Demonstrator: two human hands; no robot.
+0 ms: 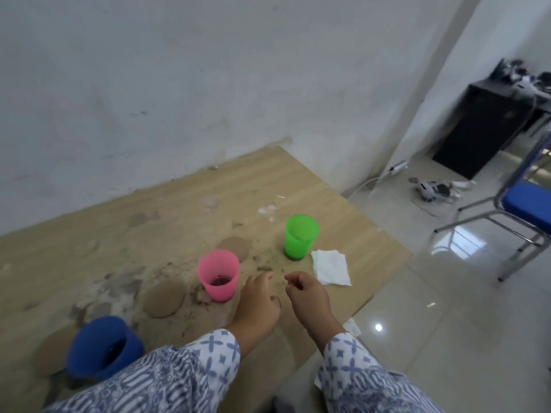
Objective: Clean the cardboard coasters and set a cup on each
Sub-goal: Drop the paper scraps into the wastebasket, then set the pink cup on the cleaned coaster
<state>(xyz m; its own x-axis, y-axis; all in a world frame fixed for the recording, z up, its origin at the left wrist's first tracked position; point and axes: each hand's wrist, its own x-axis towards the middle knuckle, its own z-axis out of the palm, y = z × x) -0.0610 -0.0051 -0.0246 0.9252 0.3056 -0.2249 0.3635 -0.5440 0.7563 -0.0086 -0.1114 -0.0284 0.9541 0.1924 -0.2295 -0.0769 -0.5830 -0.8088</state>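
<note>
Three plastic cups stand on a dirty wooden table (343,210): a green cup (299,237) to the right, a pink cup (218,275) in the middle, a blue cup (103,347) at the near left. Round cardboard coasters lie flat: one (235,247) behind the pink cup, one (164,298) to its left, one (55,351) partly under the blue cup's left side. A folded white cloth (331,267) lies right of the green cup. My left hand (258,305) hovers right of the pink cup, holding nothing. My right hand (308,293) is loosely curled, holding nothing.
Dirt, crumbs and stains cover the table's left and middle. A white wall runs along the far edge. To the right, beyond the table edge, are a tiled floor, a blue chair (527,204), a black cabinet (483,126) and cables.
</note>
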